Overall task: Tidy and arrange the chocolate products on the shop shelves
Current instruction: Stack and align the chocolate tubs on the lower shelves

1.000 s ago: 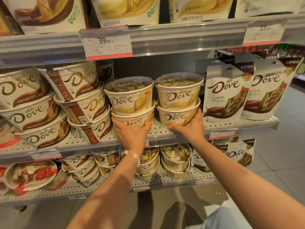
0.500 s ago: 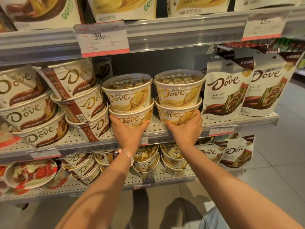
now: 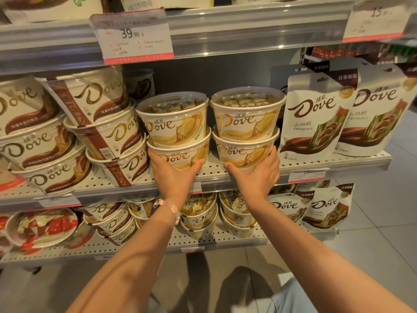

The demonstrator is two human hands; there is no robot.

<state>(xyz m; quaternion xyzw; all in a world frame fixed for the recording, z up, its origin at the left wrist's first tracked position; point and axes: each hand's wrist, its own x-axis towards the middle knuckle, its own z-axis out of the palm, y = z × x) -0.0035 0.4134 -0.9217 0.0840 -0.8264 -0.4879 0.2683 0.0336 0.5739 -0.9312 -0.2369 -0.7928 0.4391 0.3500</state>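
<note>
Dove tubs, two cream-and-gold stacks [image 3: 178, 136] [image 3: 246, 129] on the middle shelf [image 3: 327, 162], are being cupped at each bottom tub by the left hand [image 3: 174, 177] and right hand [image 3: 257, 175]; pushing low, evenly, is keeping them upright.

I'm reaching both bare arms up and forward, side by side, forearms rising from the bottom corners and drawing closer toward the wrists. My left hand [image 3: 172, 175] is showing its back to me, palm facing away, thumb splaying out to the right and fingers [image 3: 154, 158] curling up on the left, cupping around what it's gripping. A beaded bracelet [image 3: 168, 205] is sitting on that wrist. My right hand [image 3: 257, 175] is mirroring it, back toward me, thumb stretching left, fingers [image 3: 273, 154] wrapping up on the right side. Both wrists are bending slightly back, both hands closing in a firm cupped hold.
</note>
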